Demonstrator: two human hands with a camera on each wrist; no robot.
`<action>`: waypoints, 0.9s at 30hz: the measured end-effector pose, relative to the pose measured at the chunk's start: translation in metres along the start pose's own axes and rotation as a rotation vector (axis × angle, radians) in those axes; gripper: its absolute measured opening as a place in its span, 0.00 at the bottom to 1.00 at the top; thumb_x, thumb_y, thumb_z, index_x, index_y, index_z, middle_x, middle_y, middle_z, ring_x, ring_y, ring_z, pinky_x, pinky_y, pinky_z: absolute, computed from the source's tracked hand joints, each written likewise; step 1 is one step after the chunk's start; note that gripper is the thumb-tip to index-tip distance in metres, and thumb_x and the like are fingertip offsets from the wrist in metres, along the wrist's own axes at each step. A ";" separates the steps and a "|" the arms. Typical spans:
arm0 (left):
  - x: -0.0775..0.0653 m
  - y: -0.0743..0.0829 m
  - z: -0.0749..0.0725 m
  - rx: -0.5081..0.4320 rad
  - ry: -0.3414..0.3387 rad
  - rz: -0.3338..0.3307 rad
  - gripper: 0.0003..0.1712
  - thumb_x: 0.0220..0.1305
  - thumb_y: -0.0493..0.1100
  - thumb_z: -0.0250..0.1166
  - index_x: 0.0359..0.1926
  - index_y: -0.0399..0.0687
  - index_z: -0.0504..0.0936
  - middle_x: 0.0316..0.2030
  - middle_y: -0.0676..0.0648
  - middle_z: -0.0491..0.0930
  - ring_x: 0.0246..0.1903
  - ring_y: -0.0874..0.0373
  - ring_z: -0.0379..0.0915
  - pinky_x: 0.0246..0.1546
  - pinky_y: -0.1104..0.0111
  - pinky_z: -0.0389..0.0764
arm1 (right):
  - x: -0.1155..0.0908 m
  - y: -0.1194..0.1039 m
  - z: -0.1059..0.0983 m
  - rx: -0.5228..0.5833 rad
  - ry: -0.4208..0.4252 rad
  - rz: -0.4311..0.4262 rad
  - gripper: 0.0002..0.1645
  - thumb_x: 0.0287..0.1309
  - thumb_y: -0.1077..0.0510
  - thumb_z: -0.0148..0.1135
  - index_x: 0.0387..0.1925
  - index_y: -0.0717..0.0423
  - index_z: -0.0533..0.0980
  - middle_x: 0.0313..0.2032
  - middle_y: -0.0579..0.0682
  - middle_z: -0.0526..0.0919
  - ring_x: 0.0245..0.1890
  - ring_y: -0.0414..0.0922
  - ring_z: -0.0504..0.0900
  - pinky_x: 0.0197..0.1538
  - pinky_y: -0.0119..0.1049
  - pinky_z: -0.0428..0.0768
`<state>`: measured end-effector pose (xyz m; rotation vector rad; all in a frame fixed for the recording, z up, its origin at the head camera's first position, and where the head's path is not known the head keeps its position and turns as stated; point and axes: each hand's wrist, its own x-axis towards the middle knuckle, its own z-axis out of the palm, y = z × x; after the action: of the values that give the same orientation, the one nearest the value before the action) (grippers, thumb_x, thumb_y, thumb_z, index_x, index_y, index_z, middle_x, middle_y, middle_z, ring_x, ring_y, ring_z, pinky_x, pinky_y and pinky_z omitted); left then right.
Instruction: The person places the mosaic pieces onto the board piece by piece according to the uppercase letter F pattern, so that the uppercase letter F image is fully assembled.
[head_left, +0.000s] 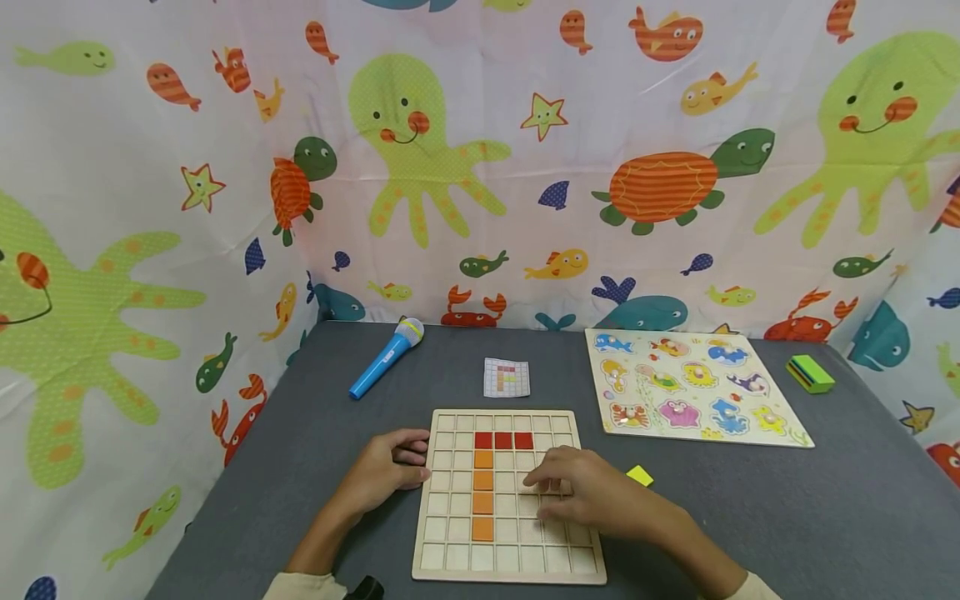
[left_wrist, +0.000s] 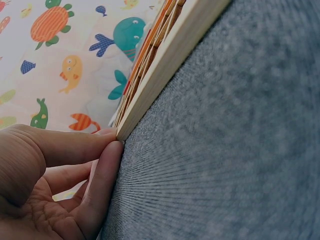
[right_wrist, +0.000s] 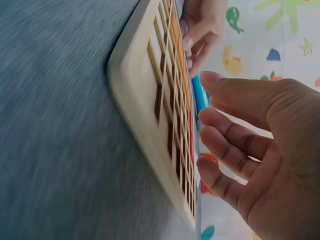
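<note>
A wooden grid board (head_left: 517, 577) lies on the dark table, with square compartments. Three red tiles (head_left: 503, 440) sit in a row near its far side. Below the leftmost red tile, several orange tiles (head_left: 483, 503) run down one column. My left hand (head_left: 382, 468) is at the board's left edge; in the left wrist view, thumb and finger pinch the rim. Over the right half of the board hovers my right hand (head_left: 592, 492), fingers loosely bent. The right wrist view shows nothing between those fingers (right_wrist: 225, 142). Beside the right forearm a yellow tile (head_left: 639, 476) lies on the table, partly hidden.
A small printed pattern card (head_left: 507, 378) lies just beyond the board. Left of it is a blue toy microphone (head_left: 386, 358). A sea-animal puzzle board (head_left: 697, 387) lies at the back right, with a green-topped stack of coloured pieces (head_left: 812, 373) farther right. Printed cloth walls surround the table.
</note>
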<state>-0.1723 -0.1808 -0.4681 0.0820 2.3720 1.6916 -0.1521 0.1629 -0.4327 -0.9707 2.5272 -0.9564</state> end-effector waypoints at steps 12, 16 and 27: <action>0.001 -0.003 -0.003 -0.003 -0.010 0.002 0.35 0.59 0.29 0.77 0.68 0.35 0.79 0.54 0.39 0.81 0.49 0.52 0.81 0.41 0.61 0.90 | -0.032 0.031 -0.022 0.020 0.103 0.054 0.20 0.64 0.48 0.76 0.54 0.49 0.86 0.41 0.40 0.84 0.41 0.38 0.81 0.43 0.33 0.83; 0.002 -0.004 -0.002 -0.005 -0.003 -0.008 0.34 0.59 0.29 0.76 0.68 0.36 0.79 0.54 0.40 0.81 0.49 0.52 0.81 0.41 0.62 0.90 | -0.041 0.038 -0.029 -0.009 0.126 0.078 0.20 0.63 0.48 0.77 0.54 0.48 0.86 0.41 0.39 0.84 0.41 0.37 0.81 0.42 0.33 0.83; 0.002 -0.003 -0.001 0.004 0.006 -0.008 0.34 0.59 0.29 0.76 0.67 0.37 0.80 0.53 0.41 0.81 0.49 0.52 0.81 0.42 0.62 0.90 | -0.062 0.055 -0.043 -0.064 0.148 0.168 0.23 0.62 0.46 0.78 0.56 0.45 0.85 0.45 0.38 0.86 0.43 0.37 0.81 0.41 0.33 0.81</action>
<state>-0.1736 -0.1821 -0.4712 0.0677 2.3767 1.6866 -0.1528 0.2556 -0.4365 -0.7133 2.7264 -0.9334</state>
